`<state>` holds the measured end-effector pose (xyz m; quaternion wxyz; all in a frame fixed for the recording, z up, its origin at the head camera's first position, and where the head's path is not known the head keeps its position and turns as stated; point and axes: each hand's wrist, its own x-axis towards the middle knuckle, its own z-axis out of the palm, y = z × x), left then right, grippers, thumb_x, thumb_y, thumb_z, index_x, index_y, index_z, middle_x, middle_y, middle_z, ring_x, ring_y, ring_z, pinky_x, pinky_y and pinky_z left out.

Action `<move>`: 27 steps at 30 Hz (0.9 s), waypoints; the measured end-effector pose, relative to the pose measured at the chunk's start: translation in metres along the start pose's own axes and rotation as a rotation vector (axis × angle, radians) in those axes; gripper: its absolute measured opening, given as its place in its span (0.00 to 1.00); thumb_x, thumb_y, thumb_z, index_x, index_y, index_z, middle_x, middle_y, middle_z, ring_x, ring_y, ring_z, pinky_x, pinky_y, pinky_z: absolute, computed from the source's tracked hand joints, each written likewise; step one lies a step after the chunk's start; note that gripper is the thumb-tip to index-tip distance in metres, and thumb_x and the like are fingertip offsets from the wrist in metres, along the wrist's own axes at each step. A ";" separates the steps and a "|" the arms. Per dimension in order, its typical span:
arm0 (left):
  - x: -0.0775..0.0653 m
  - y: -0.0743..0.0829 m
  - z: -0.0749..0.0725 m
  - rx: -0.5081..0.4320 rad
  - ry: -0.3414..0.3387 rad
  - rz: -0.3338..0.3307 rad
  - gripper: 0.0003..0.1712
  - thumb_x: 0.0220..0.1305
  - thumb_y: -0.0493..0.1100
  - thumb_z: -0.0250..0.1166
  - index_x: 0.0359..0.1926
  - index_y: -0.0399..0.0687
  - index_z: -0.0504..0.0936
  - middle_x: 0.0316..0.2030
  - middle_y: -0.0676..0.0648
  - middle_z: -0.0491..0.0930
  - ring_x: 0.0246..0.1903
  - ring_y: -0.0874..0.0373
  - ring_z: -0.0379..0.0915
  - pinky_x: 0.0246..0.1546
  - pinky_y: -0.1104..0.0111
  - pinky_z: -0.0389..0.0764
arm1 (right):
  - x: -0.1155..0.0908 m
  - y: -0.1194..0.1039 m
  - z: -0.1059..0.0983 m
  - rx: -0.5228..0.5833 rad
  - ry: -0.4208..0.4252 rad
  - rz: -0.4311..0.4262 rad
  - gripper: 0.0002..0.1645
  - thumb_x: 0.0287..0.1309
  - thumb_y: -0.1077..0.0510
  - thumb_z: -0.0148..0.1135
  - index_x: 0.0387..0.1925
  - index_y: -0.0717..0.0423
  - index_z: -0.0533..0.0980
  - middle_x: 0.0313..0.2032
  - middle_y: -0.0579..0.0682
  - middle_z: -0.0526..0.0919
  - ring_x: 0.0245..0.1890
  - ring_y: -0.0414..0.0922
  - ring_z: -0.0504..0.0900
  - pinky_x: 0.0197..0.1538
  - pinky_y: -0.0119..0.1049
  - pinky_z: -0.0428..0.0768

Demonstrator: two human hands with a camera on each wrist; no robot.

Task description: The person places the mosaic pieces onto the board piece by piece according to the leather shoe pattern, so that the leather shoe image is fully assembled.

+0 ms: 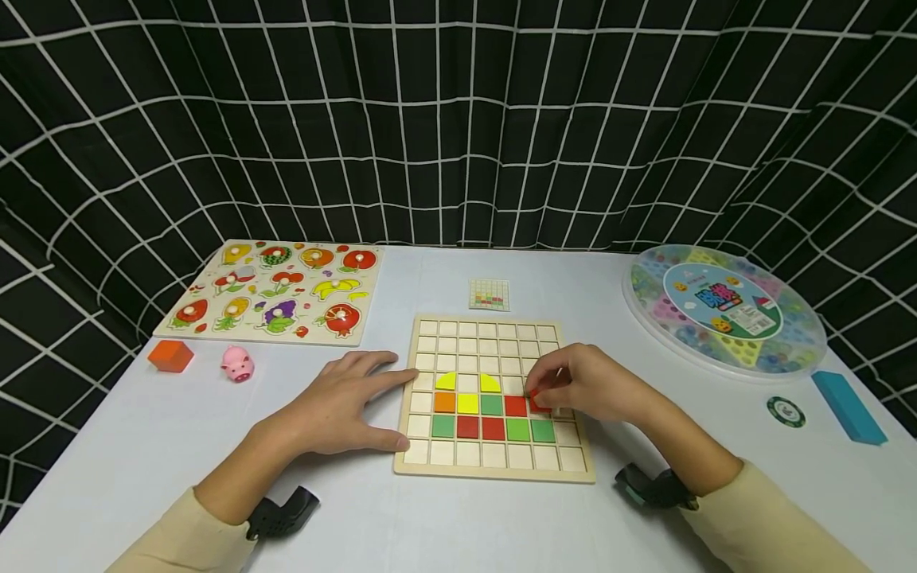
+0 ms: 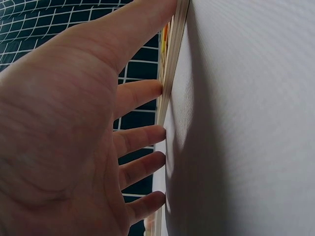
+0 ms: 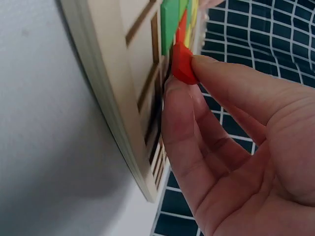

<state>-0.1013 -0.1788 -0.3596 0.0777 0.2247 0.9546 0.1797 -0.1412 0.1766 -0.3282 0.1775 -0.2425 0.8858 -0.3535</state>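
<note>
A wooden grid board [image 1: 494,477] lies flat on the table, with square tiles in two rows: orange, yellow, green and red above, green and red below. Two yellow quarter-round tiles [image 1: 490,383] sit one row higher. Between thumb and fingers my right hand [image 1: 595,383] pinches a red tile [image 3: 183,64], tilted over a cell at the right end of the upper row. My left hand [image 1: 329,406] has its fingers spread, thumb and index fingertips right at the board's left edge; the left wrist view shows nothing in its palm.
Behind the board lies a small pattern card [image 1: 489,294]. A fruit puzzle [image 1: 286,290], orange block [image 1: 171,356] and pink pig [image 1: 238,364] are on the left. To the right are a round bead case [image 1: 637,306], a round chip [image 1: 786,411] and a blue block [image 1: 848,407].
</note>
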 end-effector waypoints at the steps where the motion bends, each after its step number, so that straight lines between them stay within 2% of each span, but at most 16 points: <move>1: 0.000 0.000 0.000 0.001 0.001 0.001 0.51 0.49 0.72 0.75 0.74 0.69 0.71 0.75 0.47 0.65 0.75 0.43 0.56 0.72 0.41 0.60 | 0.001 0.000 0.001 -0.006 0.000 0.002 0.08 0.59 0.67 0.72 0.36 0.52 0.88 0.34 0.46 0.87 0.34 0.45 0.78 0.36 0.30 0.79; 9: -0.001 0.001 0.000 0.002 0.003 0.000 0.51 0.49 0.72 0.75 0.74 0.70 0.71 0.75 0.47 0.64 0.75 0.43 0.56 0.72 0.41 0.60 | 0.000 -0.003 0.004 -0.068 0.023 0.041 0.08 0.59 0.65 0.73 0.35 0.49 0.89 0.36 0.43 0.89 0.39 0.43 0.80 0.41 0.32 0.80; 15: -0.001 0.000 0.000 0.004 0.008 0.006 0.51 0.49 0.73 0.75 0.74 0.69 0.71 0.75 0.47 0.65 0.75 0.43 0.56 0.72 0.41 0.60 | -0.002 -0.006 0.008 -0.097 0.051 0.050 0.07 0.58 0.64 0.74 0.34 0.48 0.89 0.34 0.42 0.88 0.39 0.43 0.79 0.39 0.31 0.79; 27: 0.000 -0.002 -0.003 0.008 0.017 0.011 0.51 0.50 0.72 0.74 0.75 0.70 0.70 0.76 0.47 0.64 0.75 0.43 0.56 0.72 0.41 0.60 | -0.001 -0.008 0.008 -0.167 0.069 -0.002 0.06 0.59 0.62 0.75 0.36 0.47 0.89 0.35 0.41 0.87 0.38 0.41 0.78 0.41 0.32 0.79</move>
